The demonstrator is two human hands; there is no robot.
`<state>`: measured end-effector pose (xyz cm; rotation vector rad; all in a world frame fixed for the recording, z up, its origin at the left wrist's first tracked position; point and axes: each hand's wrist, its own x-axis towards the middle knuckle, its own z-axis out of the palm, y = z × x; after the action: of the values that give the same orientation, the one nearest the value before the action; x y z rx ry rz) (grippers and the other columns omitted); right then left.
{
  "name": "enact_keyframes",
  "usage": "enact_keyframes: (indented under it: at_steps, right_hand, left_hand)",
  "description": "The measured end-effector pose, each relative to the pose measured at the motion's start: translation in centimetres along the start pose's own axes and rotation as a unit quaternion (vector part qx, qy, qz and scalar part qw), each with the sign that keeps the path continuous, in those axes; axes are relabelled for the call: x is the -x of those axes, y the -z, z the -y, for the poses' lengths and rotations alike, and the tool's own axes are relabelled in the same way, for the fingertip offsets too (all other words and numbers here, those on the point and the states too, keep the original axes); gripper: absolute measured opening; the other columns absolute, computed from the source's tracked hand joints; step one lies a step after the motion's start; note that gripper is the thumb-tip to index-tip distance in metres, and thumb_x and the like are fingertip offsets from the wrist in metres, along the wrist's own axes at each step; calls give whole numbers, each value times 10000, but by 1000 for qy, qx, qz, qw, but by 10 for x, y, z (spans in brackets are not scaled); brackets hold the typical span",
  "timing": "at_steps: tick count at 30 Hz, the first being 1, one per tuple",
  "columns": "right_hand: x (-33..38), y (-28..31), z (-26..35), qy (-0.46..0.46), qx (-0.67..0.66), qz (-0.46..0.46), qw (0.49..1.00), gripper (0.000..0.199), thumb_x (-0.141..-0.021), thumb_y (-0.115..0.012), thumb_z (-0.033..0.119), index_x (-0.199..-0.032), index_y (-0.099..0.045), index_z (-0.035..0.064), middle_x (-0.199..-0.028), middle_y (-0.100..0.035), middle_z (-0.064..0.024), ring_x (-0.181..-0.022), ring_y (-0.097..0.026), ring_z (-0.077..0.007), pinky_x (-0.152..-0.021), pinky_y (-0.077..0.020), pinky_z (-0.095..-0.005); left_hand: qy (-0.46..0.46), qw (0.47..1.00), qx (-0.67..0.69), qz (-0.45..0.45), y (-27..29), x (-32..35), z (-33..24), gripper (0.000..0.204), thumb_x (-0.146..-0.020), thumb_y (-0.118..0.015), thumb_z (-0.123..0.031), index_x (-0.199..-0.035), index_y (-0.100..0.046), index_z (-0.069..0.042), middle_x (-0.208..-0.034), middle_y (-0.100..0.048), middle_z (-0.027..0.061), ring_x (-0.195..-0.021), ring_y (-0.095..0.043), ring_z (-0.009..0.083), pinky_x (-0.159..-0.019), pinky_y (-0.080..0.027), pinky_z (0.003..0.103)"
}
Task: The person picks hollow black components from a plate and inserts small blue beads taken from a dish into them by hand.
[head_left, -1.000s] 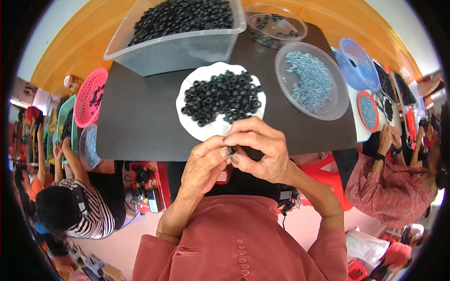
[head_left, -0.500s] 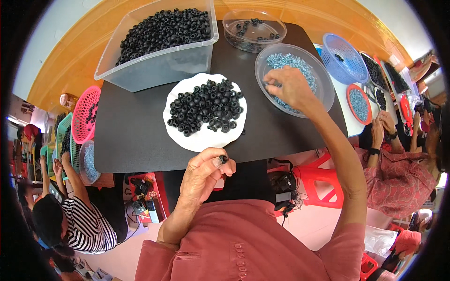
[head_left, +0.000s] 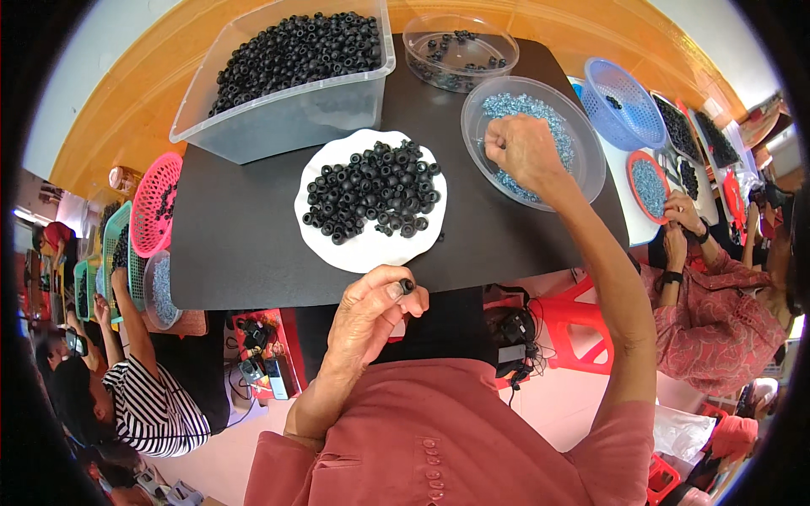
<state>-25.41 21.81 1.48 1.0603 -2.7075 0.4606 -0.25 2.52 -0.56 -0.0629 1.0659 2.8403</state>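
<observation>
My left hand point(head_left: 369, 316) pinches a small black hollow part point(head_left: 407, 286) between thumb and fingers, just off the table's near edge. My right hand point(head_left: 525, 152) is over a clear round bowl point(head_left: 592, 179) of small translucent blue pieces point(head_left: 553, 126), its fingers curled and pressed together. What those fingertips hold, if anything, is hidden. Between the hands and the big tub, a white wavy-rimmed plate point(head_left: 325, 251) bears a heap of the same black hollow parts point(head_left: 371, 190).
A large clear tub point(head_left: 295, 118) full of black parts stands at the back left of the dark table point(head_left: 245, 228). Behind the bowl is a clear round container point(head_left: 456, 63) with some black parts. Co-workers sit at both sides, near a pink basket point(head_left: 145, 211) and a blue basket point(head_left: 620, 114).
My right hand's fingers have drawn together and curled down over the blue pieces. My left hand keeps the black part almost in place. The co-workers' hands have shifted.
</observation>
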Motion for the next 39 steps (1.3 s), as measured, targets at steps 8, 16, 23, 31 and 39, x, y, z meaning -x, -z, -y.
enact_keyframes:
  at_steps: [8, 16, 23, 31, 39]
  right_hand:
    - [-2, 6, 3, -29, -98, -66, 993, 81, -720, -615, 95, -776, -632, 40, -687, -633, -123, -630, -616, -273, -614, -491, -362]
    - [-18, 3, 9, 23, -42, 52, 997, 131, -692, -643, 126, -763, -626, 17, -715, -638, -161, -700, -627, -352, -664, -496, -416]
    - [-15, 13, 8, -73, -173, -47, 981, 159, -676, -633, 121, -803, -640, 26, -690, -646, -119, -638, -633, -286, -638, -496, -373]
    - [-11, 16, 3, -104, -197, -15, 975, 178, -703, -611, 108, -851, -683, 40, -702, -663, -120, -660, -653, -207, -644, -502, -320]
    - [-12, 11, 12, -34, -122, 31, 991, 164, -688, -622, 103, -815, -665, 9, -721, -665, -134, -670, -650, -273, -664, -511, -366]
  left_hand:
    - [-3, 1000, 14, -9, 1, 0, 0, 215, -915, -519, -127, -1040, -574, 40, -742, -615, 111, -787, -564, 219, -828, -436, 359]
    - [-3, 1000, 13, -10, 1, 1, 1, 211, -917, -512, -115, -1045, -571, 41, -745, -615, 115, -787, -563, 224, -828, -435, 363]
    - [-16, 1000, 22, -6, 5, 1, -1, 223, -918, -508, -116, -1068, -567, 38, -750, -618, 121, -772, -560, 218, -832, -428, 376]
    - [-14, 1000, 25, -2, 6, -1, 0, 230, -918, -509, -122, -1076, -567, 36, -754, -620, 124, -737, -565, 206, -848, -420, 390]
    - [-13, 1000, 23, 2, 7, -2, 2, 231, -922, -507, -124, -1080, -567, 34, -752, -620, 126, -741, -567, 208, -864, -426, 396]
